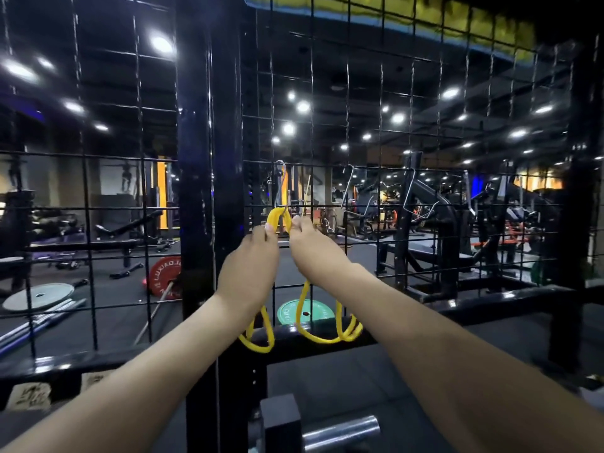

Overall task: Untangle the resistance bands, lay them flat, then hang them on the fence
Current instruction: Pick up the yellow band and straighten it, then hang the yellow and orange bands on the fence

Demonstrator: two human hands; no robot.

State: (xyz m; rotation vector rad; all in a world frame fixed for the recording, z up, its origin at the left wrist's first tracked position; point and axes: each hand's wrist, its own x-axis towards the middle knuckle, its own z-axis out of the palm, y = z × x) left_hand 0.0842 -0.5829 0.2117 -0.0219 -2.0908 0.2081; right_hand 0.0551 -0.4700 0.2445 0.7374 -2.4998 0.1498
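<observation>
Your left hand point(253, 256) and right hand point(310, 246) pinch the yellow rubber resistance band point(278, 217). Its top loop sits at the silver wire hook point(281, 183) on the black wire-mesh fence point(346, 178).

I stand before the wire fence point(359, 178), a thick post point(209, 158) just left of my hands. My left hand point(251, 266) and right hand point(313, 253) pinch the top of a resistance band point(278, 219) at a metal hook point(281, 184) on the fence; its loops hang below my wrists. Behind the fence, a barbell plate point(163, 276) lies left, a weight plate point(305, 312) between my forearms, benches beyond.
</observation>
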